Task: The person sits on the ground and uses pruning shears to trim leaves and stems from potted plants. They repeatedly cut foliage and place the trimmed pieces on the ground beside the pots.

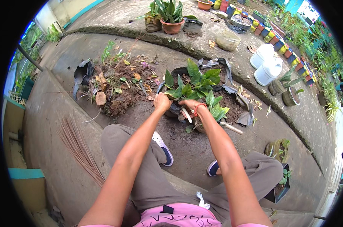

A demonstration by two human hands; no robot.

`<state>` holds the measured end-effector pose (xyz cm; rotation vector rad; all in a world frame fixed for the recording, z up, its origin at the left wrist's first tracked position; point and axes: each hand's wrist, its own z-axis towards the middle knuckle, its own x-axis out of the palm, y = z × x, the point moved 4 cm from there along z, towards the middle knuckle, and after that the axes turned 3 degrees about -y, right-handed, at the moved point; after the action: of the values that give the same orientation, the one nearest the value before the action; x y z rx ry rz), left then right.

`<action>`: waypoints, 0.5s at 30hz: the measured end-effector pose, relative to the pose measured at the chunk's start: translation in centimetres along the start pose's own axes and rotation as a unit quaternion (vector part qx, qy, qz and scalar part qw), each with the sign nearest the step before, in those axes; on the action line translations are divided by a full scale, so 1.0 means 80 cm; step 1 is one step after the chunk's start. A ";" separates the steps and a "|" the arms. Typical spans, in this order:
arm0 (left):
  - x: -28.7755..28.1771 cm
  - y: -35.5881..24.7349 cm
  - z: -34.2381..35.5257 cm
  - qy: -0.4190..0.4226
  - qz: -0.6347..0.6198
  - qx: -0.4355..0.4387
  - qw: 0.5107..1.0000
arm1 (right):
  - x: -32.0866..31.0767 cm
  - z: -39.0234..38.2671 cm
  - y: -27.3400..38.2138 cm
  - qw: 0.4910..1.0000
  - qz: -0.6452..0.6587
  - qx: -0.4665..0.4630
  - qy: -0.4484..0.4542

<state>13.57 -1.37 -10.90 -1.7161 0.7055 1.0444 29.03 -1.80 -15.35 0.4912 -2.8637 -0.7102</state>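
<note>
A leafy green plant (pixel 194 81) stands in front of me in a dark plastic planting bag (pixel 174 109). At the bag's near left side, my left hand (pixel 162 102) is closed, its fingers pressed on the dark plastic edge. My right hand (pixel 191 107), with a red band at the wrist, is closed around a pale-handled tool (pixel 186 115). Its working end is hidden among the leaves and my fingers. More leaves (pixel 219 111) hang beside my right wrist. A second pale stick (pixel 231 128) lies to the right of that hand.
Left of the plant lies a heap of roots, soil and dry leaves (pixel 118 85). Torn black plastic with soil (pixel 232 102) is on the right. A stick broom (pixel 80 147) lies at left. Beyond the raised concrete edge are potted plants (pixel 172 26) and white jugs (pixel 268 70).
</note>
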 end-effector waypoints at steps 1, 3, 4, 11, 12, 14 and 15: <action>0.000 0.000 0.001 0.004 0.010 0.001 1.000 | -0.001 0.001 0.000 1.000 0.001 0.005 -0.014; -0.003 -0.004 0.006 -0.021 0.016 0.028 0.999 | -0.002 0.002 0.011 0.999 -0.022 -0.047 -0.009; -0.005 -0.005 0.006 -0.033 0.023 0.038 0.998 | -0.002 0.000 0.012 0.997 -0.034 -0.065 -0.014; -0.009 0.001 0.011 0.027 -0.025 0.006 0.999 | -0.007 -0.028 0.011 0.986 -0.148 -0.068 -0.043; -0.010 0.002 0.012 0.026 -0.020 0.010 0.999 | -0.009 -0.033 0.008 0.986 -0.152 -0.060 -0.032; -0.012 0.004 0.015 0.012 -0.012 0.014 1.000 | -0.012 -0.043 0.002 0.984 -0.171 -0.040 -0.025; -0.011 0.006 0.016 0.016 -0.009 0.019 1.000 | -0.015 -0.047 0.001 0.984 -0.171 -0.042 -0.029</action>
<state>12.36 -0.37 -10.57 -1.7080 0.7250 0.9871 30.98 -2.92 -12.05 0.9806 -2.8168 -0.9057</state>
